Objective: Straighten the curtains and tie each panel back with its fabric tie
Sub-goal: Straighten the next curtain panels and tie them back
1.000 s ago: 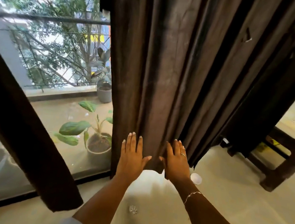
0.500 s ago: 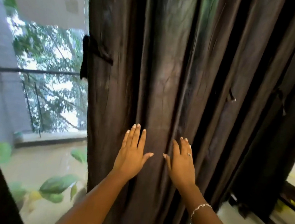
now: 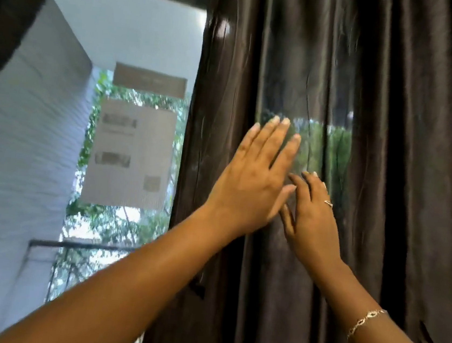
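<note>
Head view here: you've got both palms flat on the dark brown curtain panel (image 3: 392, 134), which hangs in long vertical folds and fills the right half of the shot. Your left hand (image 3: 248, 185) is spread out, fingers straight and close together, pressed against the fabric near its left edge. Your right hand (image 3: 312, 223) sits just beside it and a bit lower, also flat with fingers straight, nothing gripped. The left thumb overlaps the right hand's fingers a little. There's a ring (image 3: 328, 202) on the right hand and a chain bracelet (image 3: 365, 322) on that wrist.

A small dark tab (image 3: 196, 286) sticks out at the panel's left edge below your left forearm; can't tell if that's the tie. To the left of the panel is the window glass (image 3: 150, 35), with beige sheets (image 3: 131, 155) of blurry print showing on it, a railing (image 3: 84, 246) and green trees outside. A second dark curtain (image 3: 12, 6) cuts across the top left corner.
</note>
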